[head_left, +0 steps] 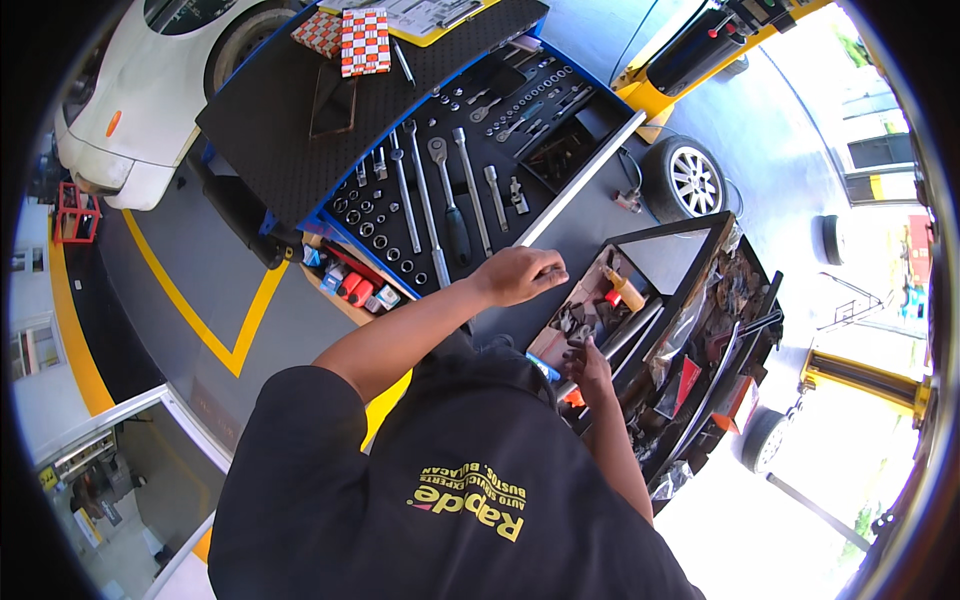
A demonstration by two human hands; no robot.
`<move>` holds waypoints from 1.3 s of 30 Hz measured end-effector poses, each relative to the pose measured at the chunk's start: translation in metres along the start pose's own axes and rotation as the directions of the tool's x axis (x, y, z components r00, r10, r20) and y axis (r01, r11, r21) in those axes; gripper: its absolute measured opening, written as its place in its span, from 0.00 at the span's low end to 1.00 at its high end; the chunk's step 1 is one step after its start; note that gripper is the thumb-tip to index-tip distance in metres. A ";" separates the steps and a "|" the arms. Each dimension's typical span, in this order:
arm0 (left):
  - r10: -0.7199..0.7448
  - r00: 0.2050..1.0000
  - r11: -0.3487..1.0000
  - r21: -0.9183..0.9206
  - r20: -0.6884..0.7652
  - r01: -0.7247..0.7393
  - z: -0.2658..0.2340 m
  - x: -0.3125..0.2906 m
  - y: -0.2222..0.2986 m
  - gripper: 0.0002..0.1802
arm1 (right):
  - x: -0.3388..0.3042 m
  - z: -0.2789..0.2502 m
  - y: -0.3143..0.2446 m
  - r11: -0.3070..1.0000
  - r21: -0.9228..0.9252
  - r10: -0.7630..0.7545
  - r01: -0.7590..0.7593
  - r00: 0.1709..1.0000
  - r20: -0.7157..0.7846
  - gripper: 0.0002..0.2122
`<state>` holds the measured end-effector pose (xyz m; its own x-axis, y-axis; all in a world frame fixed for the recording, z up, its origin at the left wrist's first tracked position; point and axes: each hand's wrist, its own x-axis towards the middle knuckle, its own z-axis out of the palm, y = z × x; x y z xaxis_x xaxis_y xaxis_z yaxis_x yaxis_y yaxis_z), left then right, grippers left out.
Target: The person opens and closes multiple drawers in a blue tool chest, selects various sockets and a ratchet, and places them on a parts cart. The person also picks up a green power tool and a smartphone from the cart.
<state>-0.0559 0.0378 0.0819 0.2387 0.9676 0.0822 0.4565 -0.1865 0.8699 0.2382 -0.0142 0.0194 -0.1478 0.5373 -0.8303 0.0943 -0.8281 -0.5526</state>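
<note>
My left hand point(520, 276) hovers by the front edge of an open tool drawer point(540, 228), its fingers curled in. Whether anything is inside them is hidden. In the drawer's dark insert lie a ratchet point(456, 205), several long bars and wrenches, and rows of sockets point(379, 241). To the right, my right hand point(590, 366) reaches over an open black-framed bin point(712, 262), fingers apart, close to small metal parts point(578, 322) in a tray. Nothing shows in its grasp. A yellowish-handled tool point(627, 290) and a metal tube point(634, 326) lie just beyond it.
On the cabinet's black top point(275, 130) rest a phone point(333, 98), patterned boxes point(365, 42) and a clipboard point(425, 15). A white car point(150, 110) stands at the far left. A wheel point(685, 178) and yellow lift posts point(860, 380) are on the right.
</note>
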 end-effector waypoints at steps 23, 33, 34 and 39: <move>0.006 0.983 0.935 0.347 0.185 -0.071 0.064 0.001 0.033 0.19 | -0.020 -0.007 0.046 0.984 0.166 -0.066 0.062 0.998 0.018 0.24; 0.060 0.986 0.892 0.435 0.155 -0.123 0.074 -0.006 0.019 0.18 | -0.013 -0.011 0.037 0.976 0.195 -0.109 0.101 0.994 0.027 0.23; 0.066 0.986 0.889 0.441 0.150 -0.126 0.074 -0.006 0.017 0.17 | -0.012 -0.012 0.037 0.976 0.191 -0.109 0.101 0.994 0.027 0.23; 0.057 0.987 0.881 0.458 0.150 -0.120 0.065 -0.002 0.008 0.17 | -0.003 -0.018 0.037 0.974 0.215 -0.070 0.078 0.997 -0.044 0.22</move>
<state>0.0026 0.0234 0.0572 0.3898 0.9191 0.0576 0.7660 -0.3582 0.5338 0.2599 -0.0438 0.0006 -0.1110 0.6003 -0.7920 -0.1314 -0.7988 -0.5870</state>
